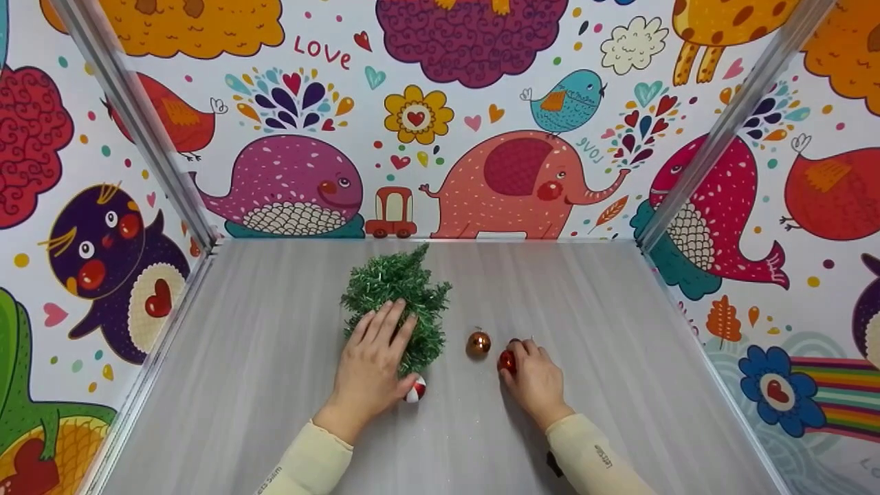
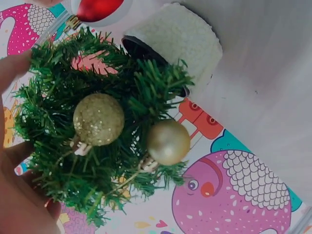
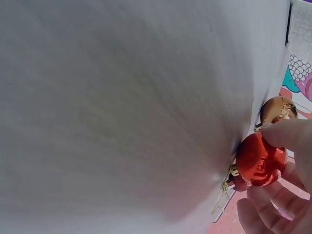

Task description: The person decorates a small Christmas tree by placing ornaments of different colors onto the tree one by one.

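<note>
And the right hand (image 1: 537,377) pinches the red ball (image 3: 261,158), between middle and right edge of the counter (image 1: 605,309): likely light, slick, best cupped round its belly! The left hand (image 1: 373,354) lies spread on the tree (image 1: 388,278), probably springy, towards the far edge.

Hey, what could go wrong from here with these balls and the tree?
The glossy red ball might slip from the right hand. The copper ball, sitting by itself on the table, could roll if bumped. The left hand, resting on the tree, might nudge the striped ball by its thumb.
</note>
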The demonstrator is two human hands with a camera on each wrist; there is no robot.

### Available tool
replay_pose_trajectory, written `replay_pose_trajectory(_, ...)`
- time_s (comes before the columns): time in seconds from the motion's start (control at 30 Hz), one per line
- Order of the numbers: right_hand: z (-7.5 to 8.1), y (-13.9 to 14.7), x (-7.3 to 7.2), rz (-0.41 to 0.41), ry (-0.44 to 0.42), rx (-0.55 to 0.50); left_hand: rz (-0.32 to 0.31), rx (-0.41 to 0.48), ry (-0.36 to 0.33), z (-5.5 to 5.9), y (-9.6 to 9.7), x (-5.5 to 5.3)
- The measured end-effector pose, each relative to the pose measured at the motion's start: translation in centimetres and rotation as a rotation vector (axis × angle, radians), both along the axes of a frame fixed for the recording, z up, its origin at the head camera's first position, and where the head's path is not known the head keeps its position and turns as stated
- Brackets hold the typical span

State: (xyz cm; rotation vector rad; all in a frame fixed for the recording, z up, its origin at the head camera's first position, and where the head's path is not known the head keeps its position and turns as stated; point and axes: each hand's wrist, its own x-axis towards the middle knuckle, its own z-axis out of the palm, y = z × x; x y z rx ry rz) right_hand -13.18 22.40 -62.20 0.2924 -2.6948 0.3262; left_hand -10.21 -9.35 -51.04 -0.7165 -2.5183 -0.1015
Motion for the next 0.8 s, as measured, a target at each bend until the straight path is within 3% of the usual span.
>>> replay_pose_trajectory(0.4, 0.07, 0.0, -0.01, -0.019, -0.026, 0.007, -0.021, 0.02, -0.016, 0.12, -0.65, -0.36)
replay_pose_trajectory(0.8, 0.07, -0.18, -0.06, -0.026, -0.061, 0.004, 0.045, 0.069, 0.044, -0.22, 0.19, -0.35)
